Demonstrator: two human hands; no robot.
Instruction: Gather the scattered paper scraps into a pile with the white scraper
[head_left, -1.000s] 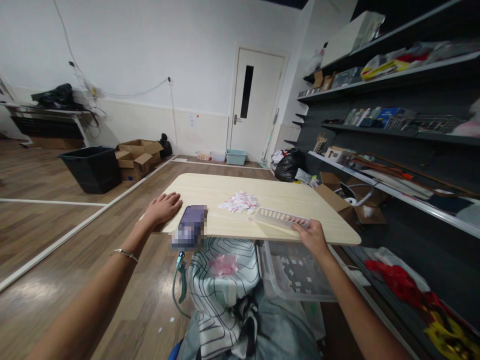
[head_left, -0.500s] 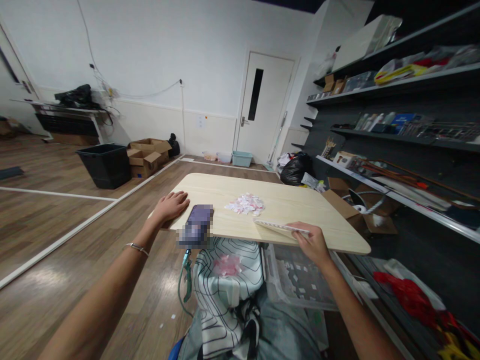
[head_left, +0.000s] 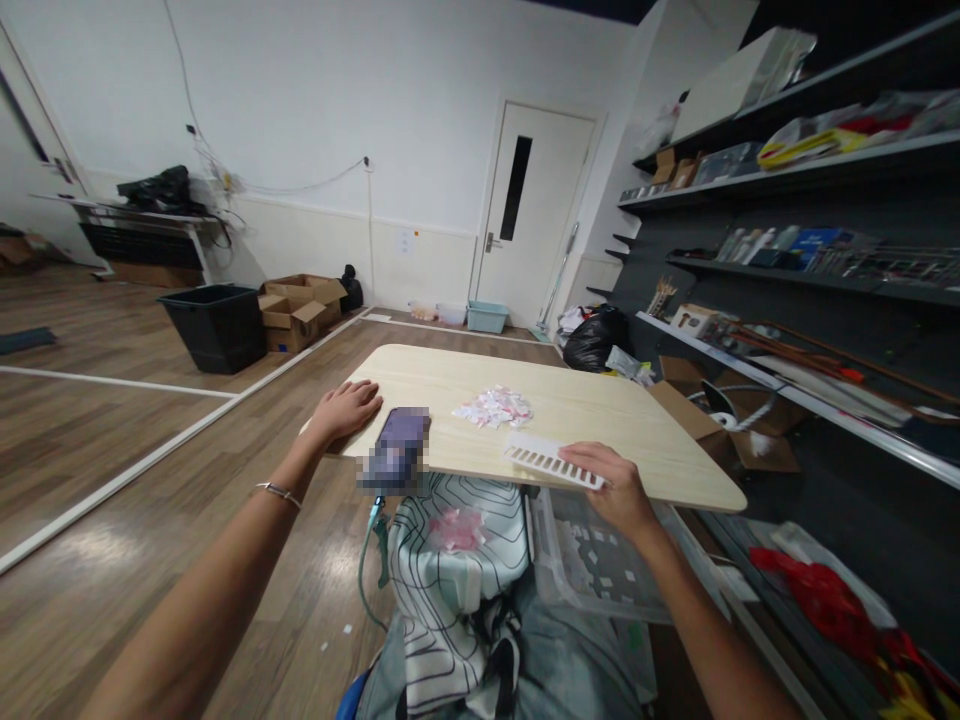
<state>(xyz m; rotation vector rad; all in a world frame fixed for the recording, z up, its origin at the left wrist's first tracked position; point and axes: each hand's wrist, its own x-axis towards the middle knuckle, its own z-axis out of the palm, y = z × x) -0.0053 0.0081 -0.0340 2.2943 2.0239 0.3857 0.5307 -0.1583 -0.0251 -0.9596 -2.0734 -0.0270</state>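
My left hand point(head_left: 346, 408) lies flat and open on the near left corner of a light wooden table point(head_left: 600, 420), beside a purple phone point(head_left: 397, 448) that overhangs the near edge. My right hand point(head_left: 607, 482) grips a white slotted plastic tray point(head_left: 544, 459), tilted so its slotted face shows, at the table's near edge. A heap of small white and pink paper pieces point(head_left: 493, 408) lies in the middle of the table, just beyond the tray.
A clear plastic bin point(head_left: 600, 565) with small squares sits under the table at right, and a patterned cloth with pink pieces point(head_left: 457, 530) lies on my lap. Dark shelves point(head_left: 810, 260) line the right wall. A black bin point(head_left: 214, 328) and cardboard boxes point(head_left: 296, 310) stand far left.
My right hand has tipped the slotted tray over from lying flat to showing its slotted face, and drawn it slightly nearer. The left hand has stayed on the table.
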